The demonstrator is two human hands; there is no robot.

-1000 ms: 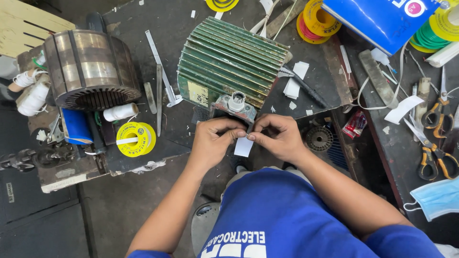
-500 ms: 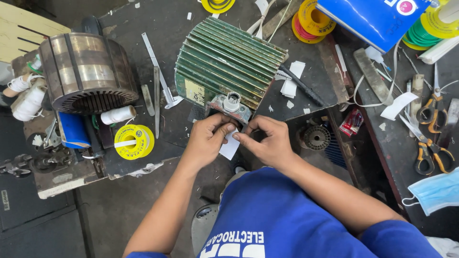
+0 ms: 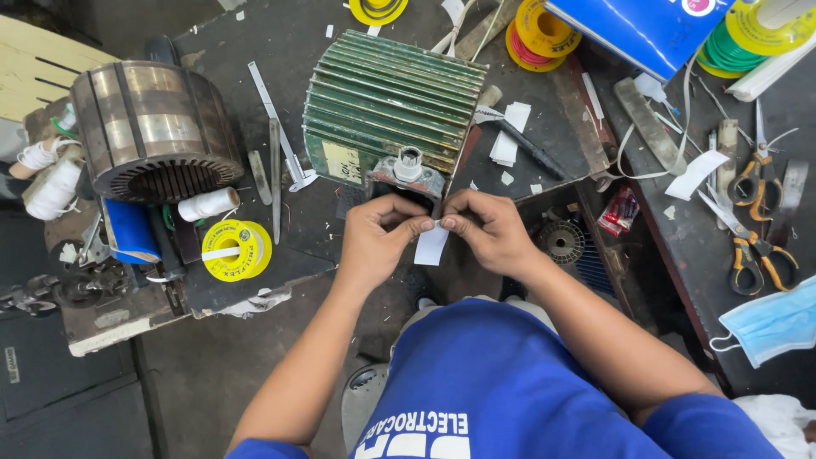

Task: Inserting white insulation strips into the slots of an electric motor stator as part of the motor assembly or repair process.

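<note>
My left hand (image 3: 378, 238) and my right hand (image 3: 489, 229) meet just in front of a green finned motor housing (image 3: 391, 106), fingertips together. Both pinch the top edge of a small white paper strip (image 3: 431, 245), which hangs down between them. A grey fitting with a white cap (image 3: 408, 166) juts from the housing right above my fingers.
A round laminated stator core (image 3: 153, 132) sits at the left, with a yellow tape roll (image 3: 234, 249), a white thread spool (image 3: 208, 204) and metal rulers (image 3: 276, 140) beside it. Scissors (image 3: 752, 221), wire spools (image 3: 540, 30), a blue box (image 3: 642, 30) and a face mask (image 3: 773, 319) lie at the right.
My hands have drawn close together and risen slightly toward the housing. The paper strip, earlier held lower between spread fingers, now hangs from both pinching fingertips.
</note>
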